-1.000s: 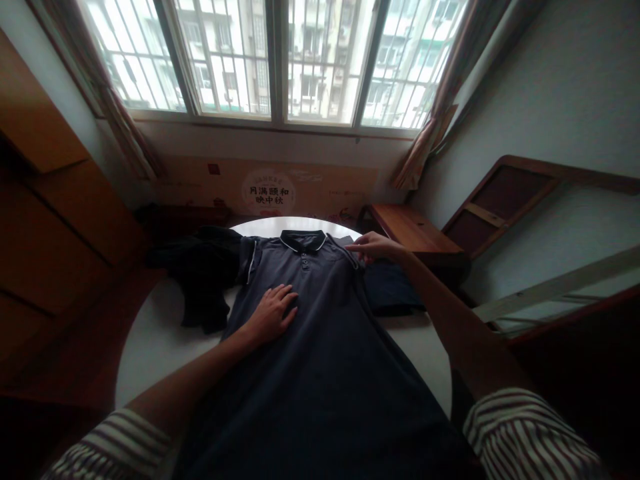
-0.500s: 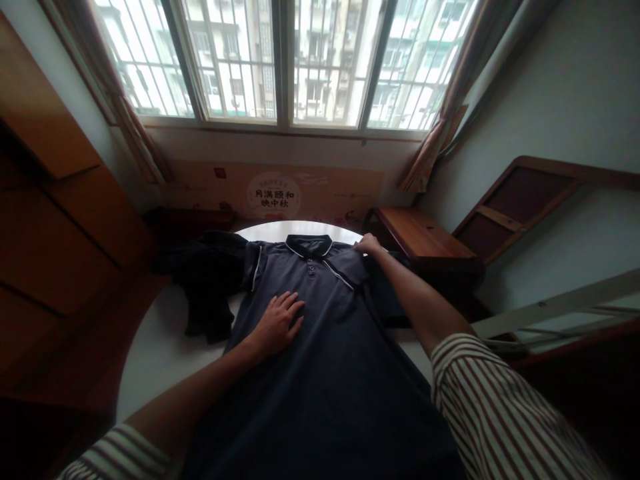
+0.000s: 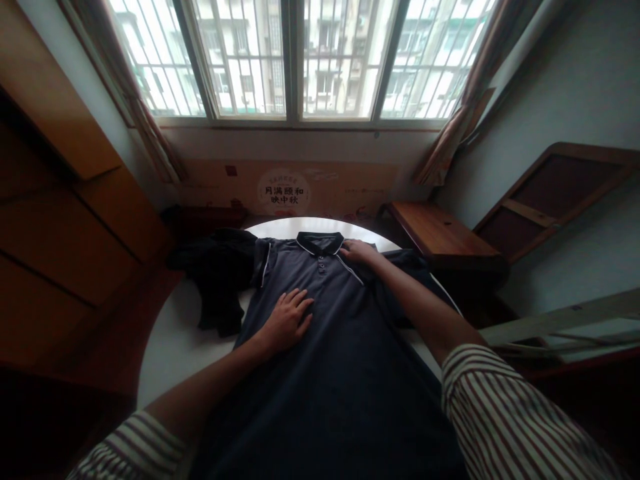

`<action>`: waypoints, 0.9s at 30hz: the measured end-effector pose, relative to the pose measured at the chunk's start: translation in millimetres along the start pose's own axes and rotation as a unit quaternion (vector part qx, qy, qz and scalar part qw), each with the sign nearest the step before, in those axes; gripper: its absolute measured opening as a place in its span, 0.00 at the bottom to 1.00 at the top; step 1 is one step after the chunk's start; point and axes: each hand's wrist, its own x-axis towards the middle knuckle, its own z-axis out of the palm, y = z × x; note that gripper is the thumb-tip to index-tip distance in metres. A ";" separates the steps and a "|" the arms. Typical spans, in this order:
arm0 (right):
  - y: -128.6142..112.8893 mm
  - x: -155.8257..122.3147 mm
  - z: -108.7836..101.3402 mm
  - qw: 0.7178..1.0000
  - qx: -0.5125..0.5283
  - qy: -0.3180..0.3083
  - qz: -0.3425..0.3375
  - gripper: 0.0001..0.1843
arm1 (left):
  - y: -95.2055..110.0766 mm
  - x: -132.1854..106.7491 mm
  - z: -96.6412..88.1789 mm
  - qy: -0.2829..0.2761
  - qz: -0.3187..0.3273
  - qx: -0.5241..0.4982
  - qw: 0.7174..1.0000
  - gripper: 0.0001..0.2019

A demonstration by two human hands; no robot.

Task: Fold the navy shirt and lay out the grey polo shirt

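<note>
A dark polo shirt [image 3: 320,373] lies spread front side up, its black collar [image 3: 320,243] with white edging at the far end. White piping runs along both short sleeves. My left hand [image 3: 287,319] rests flat on the chest of the shirt, left of the buttons, fingers spread. My right hand [image 3: 358,251] lies on the shirt's right shoulder just beside the collar, its fingers stretched towards the collar and apparently holding nothing. The right sleeve appears folded inward over the shirt front, partly hidden by my hand and forearm.
A round white table [image 3: 167,347] carries the shirt. Crumpled black clothing [image 3: 217,273] lies on its left side, and another dark garment [image 3: 407,267] lies on the right under my forearm. A wooden bench [image 3: 445,230] stands behind right, a cabinet [image 3: 115,227] on the left.
My right hand has moved left from the outer shoulder to beside the collar, and its fingers have loosened. My left hand stays on the chest. The whole view has shifted slightly.
</note>
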 end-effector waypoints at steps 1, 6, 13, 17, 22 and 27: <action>-2.6 0.2 2.3 1.000 -0.005 -0.013 -0.001 0.27 | -0.2 -0.2 1.0 0.002 0.000 -0.001 1.000 0.21; -13.9 -4.9 -5.7 0.999 -0.034 -0.030 0.030 0.29 | -7.1 0.1 1.7 0.041 0.002 -0.016 0.999 0.17; -84.2 -64.2 -12.9 0.993 -0.043 0.005 -0.105 0.20 | -46.0 30.1 -44.3 0.173 -0.271 0.146 0.936 0.31; -133.8 -137.3 22.3 0.972 -0.020 0.000 -0.235 0.22 | -75.1 56.4 -63.9 0.108 -0.361 0.115 0.919 0.25; -149.2 -192.0 65.0 0.951 0.044 0.005 -0.305 0.34 | -92.4 81.6 -84.9 0.146 -0.373 0.086 0.912 0.13; -143.8 -195.4 70.0 0.951 0.085 0.011 -0.296 0.33 | -75.4 94.3 -76.5 0.190 -0.303 0.087 0.930 0.18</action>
